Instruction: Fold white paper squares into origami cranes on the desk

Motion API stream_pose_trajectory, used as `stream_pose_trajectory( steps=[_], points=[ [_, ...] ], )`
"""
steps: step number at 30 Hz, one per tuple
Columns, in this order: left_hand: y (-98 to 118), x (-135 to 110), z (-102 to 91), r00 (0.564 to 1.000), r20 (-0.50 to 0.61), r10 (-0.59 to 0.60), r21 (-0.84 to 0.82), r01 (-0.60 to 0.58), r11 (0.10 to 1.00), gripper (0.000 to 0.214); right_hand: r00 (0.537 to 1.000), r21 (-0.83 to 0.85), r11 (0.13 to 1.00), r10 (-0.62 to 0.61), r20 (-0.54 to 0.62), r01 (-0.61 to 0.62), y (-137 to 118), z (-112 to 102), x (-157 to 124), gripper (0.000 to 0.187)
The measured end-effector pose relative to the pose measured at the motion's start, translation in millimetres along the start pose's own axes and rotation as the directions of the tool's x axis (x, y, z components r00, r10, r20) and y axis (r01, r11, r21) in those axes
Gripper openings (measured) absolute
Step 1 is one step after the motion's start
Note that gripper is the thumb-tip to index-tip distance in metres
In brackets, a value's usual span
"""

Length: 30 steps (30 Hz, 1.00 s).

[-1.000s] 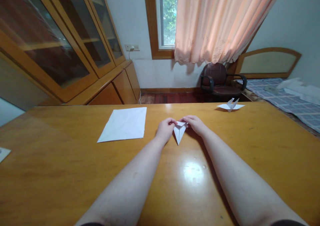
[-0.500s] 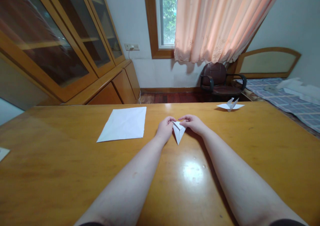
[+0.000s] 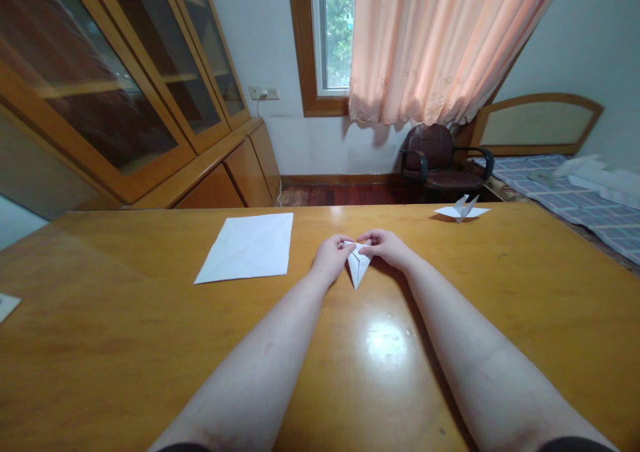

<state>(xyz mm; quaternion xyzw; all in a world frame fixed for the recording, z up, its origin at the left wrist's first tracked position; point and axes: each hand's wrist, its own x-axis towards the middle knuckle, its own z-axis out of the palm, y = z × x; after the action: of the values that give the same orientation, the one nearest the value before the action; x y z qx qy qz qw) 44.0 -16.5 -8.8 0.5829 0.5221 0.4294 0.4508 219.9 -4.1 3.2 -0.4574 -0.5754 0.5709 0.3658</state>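
A small folded white paper piece (image 3: 358,268) lies on the wooden table (image 3: 125,345), its narrow tip pointing toward me. My left hand (image 3: 331,257) pinches its upper left corner with closed fingers. My right hand (image 3: 389,246) pinches the upper right corner, fingers pressed together. The two hands meet over the top edge of the paper.
A flat white sheet (image 3: 249,247) lies to the left of my hands. A finished folded paper figure (image 3: 462,209) stands at the far right edge. A paper corner (image 3: 7,305) shows at the left. Beyond the table are a cabinet, a chair (image 3: 435,159) and a bed.
My fingertips have closed in together over the top of the folded paper, and its top fold has shifted slightly. My arms have barely moved.
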Motion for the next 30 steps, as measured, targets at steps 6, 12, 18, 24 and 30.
stream_pose_trajectory(
  steps=[6,12,18,24,30],
  points=[
    [2,-1,2.5,0.999,0.041,-0.009,-0.169,0.016,0.986,0.019,1.000,-0.116,0.993,-0.029,0.009,0.030,-4,2,-3,0.033],
    [7,-3,1.4,0.999,0.031,-0.014,-0.122,0.018,0.992,0.013,1.000,-0.081,0.997,0.004,-0.026,-0.006,-3,1,-1,0.033],
    [12,-5,1.3,0.999,0.031,-0.040,-0.114,0.043,0.993,0.011,0.998,-0.022,1.000,0.008,0.054,-0.007,-1,0,-1,0.038],
    [5,-2,2.3,0.999,0.033,-0.015,-0.099,0.018,0.995,0.012,0.990,0.016,1.000,-0.027,0.141,0.025,1,0,0,0.048],
    [4,-1,1.8,1.000,-0.006,-0.016,-0.078,0.016,0.997,0.013,0.985,0.022,0.999,-0.030,0.170,0.027,2,1,1,0.058]
  ],
)
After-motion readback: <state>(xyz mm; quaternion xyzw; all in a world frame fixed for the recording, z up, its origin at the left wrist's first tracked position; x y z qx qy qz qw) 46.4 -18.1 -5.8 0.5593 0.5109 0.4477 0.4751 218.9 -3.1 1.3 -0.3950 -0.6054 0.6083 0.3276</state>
